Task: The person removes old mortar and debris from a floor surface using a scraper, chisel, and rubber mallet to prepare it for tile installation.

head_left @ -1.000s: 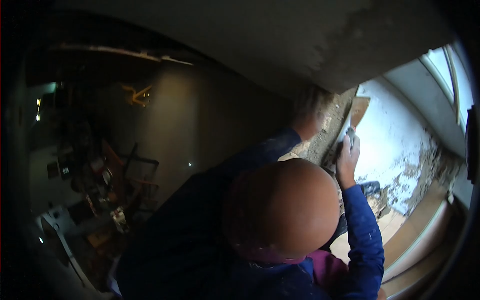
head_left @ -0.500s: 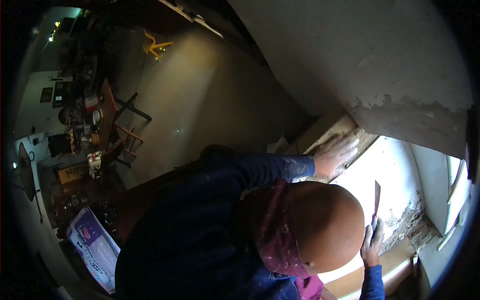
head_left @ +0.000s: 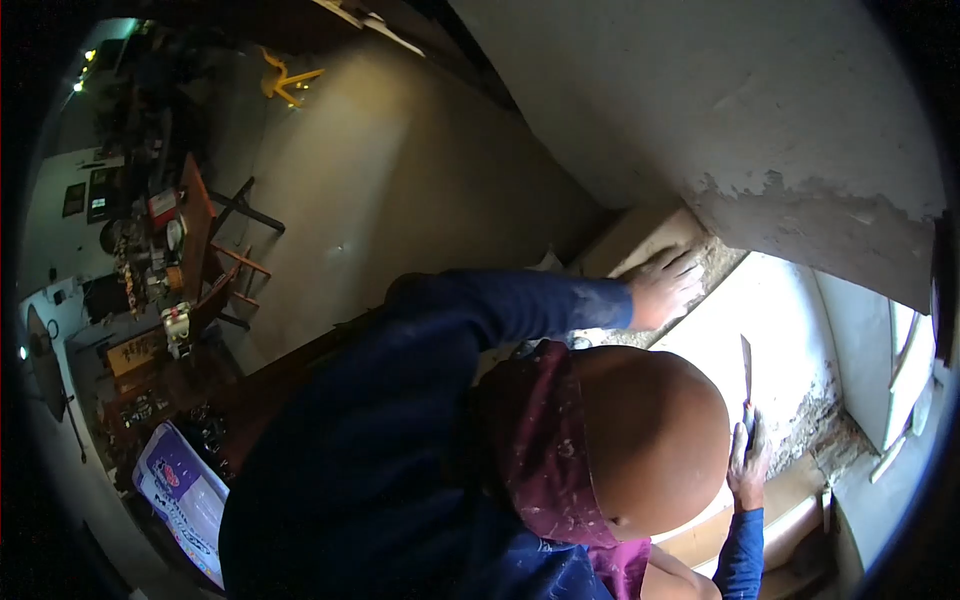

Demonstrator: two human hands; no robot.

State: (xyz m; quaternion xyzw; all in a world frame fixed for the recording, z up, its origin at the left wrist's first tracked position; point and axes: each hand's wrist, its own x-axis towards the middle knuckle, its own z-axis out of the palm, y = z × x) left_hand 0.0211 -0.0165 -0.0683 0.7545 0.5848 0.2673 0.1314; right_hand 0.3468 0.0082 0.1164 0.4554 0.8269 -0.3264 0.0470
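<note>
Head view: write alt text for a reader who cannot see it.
A person in a dark blue top leans into a bright window recess, the right hand closed on a putty knife, blade pointing up beside crumbling plaster. The left hand lies flat on the rough ledge. A dim, cluttered room lies behind.

White window sill (head_left: pixel 790 330) w/ crumbled plaster (head_left: pixel 805 435) along its far edge, rough rubble (head_left: pixel 715 262) at the near corner. Below, dim floor (head_left: pixel 400 200) carries a cluttered table (head_left: pixel 195 215) & a printed bag (head_left: pixel 180 490).
</note>
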